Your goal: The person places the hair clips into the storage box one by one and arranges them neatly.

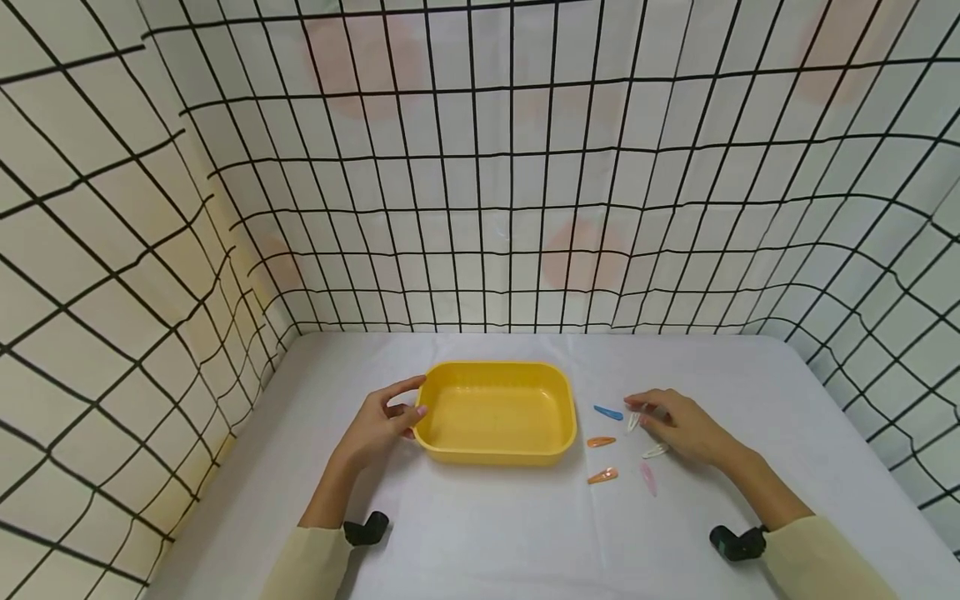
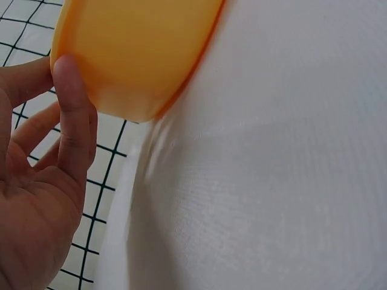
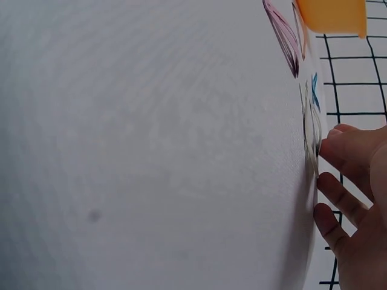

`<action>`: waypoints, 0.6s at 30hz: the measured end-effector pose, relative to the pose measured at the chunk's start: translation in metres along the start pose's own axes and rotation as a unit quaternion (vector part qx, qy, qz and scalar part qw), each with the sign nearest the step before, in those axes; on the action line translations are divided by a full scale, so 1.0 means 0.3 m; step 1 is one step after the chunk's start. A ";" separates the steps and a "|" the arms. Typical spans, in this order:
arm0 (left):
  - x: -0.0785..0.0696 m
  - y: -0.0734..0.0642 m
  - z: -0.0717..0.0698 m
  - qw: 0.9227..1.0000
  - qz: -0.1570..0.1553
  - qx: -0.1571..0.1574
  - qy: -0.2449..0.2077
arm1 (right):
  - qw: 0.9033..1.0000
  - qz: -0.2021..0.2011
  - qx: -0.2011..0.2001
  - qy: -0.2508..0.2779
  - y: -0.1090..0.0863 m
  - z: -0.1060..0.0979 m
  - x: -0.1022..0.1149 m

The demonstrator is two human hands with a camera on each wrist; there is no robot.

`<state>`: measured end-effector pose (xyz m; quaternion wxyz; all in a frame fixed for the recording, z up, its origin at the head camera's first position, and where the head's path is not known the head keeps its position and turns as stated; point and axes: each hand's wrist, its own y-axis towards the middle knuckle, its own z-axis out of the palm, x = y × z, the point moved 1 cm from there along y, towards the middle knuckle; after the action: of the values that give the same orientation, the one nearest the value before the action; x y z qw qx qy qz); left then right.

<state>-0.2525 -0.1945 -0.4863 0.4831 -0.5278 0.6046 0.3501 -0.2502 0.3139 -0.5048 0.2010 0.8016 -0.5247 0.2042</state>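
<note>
On the table a yellow plastic tray (image 1: 495,457) stands with its left end in my left hand (image 1: 386,421), the thumb over the rim and the fingers outside; the left wrist view shows the tray wall (image 2: 145,54) at the thumb. My right hand (image 1: 686,425) is low over the table, fingertips right at a white hair clip (image 1: 633,422) and partly covering it. A second white clip (image 1: 656,451) lies by the thumb. Around them are a blue clip (image 1: 608,412), two orange clips (image 1: 602,476) and a pink clip (image 1: 648,479).
A white cloth covers the table (image 1: 510,533). Black wire grid (image 1: 512,208) in front of white sheeting rises behind the table and along both sides. A dark wrist camera (image 1: 366,529) sits at my left cuff, another camera (image 1: 738,543) at the right.
</note>
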 end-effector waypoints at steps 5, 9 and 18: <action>0.003 -0.002 0.003 1.000 -0.009 -0.005 -0.006 | 1.000 -0.012 -0.001 -0.017 0.000 0.001 -0.008; 0.006 -0.002 0.006 1.000 -0.013 -0.013 -0.011 | 1.000 -0.008 0.000 -0.028 -0.005 0.003 -0.015; -0.001 -0.003 0.007 1.000 -0.018 -0.017 -0.018 | 1.000 -0.013 -0.004 -0.026 -0.019 -0.005 -0.016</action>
<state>-0.2512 -0.1928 -0.4867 0.4909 -0.5407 0.5799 0.3609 -0.2468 0.3205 -0.5067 0.1936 0.8126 -0.5199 0.1786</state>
